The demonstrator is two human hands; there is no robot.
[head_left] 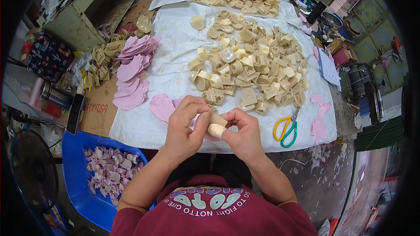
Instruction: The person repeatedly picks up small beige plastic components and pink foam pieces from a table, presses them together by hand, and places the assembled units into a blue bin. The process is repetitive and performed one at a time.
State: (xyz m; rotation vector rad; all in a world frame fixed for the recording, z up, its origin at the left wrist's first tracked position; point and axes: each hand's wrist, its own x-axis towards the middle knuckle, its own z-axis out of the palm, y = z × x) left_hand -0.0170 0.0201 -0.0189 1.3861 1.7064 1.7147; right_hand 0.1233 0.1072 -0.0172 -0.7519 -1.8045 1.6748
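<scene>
Both hands meet over the near edge of the white-covered table. Between their fingers is a beige moulded piece that looks like a shoe heel (pixel 218 119). My left hand (pixel 186 124) pinches it from the left with thumb and fingers. From the right, my right hand (pixel 241 132) grips it, and a pale cover like a finger cot (pixel 216 130) sits on the thumb. A sliver of pink sheet shows just below the fingers; whether it touches the heel I cannot tell. Pink cut pieces (pixel 162 107) lie flat beside my left hand. Many similar heels (pixel 262 67) are heaped beyond my hands.
Scissors (pixel 285 132) with yellow and green handles lie right of my right hand, near pink scraps (pixel 320 118). Stacked pink pieces (pixel 131 72) line the table's left side. A blue tub (pixel 81 192) below holds pink-purple covered pieces. A fan (pixel 34 170) stands far left.
</scene>
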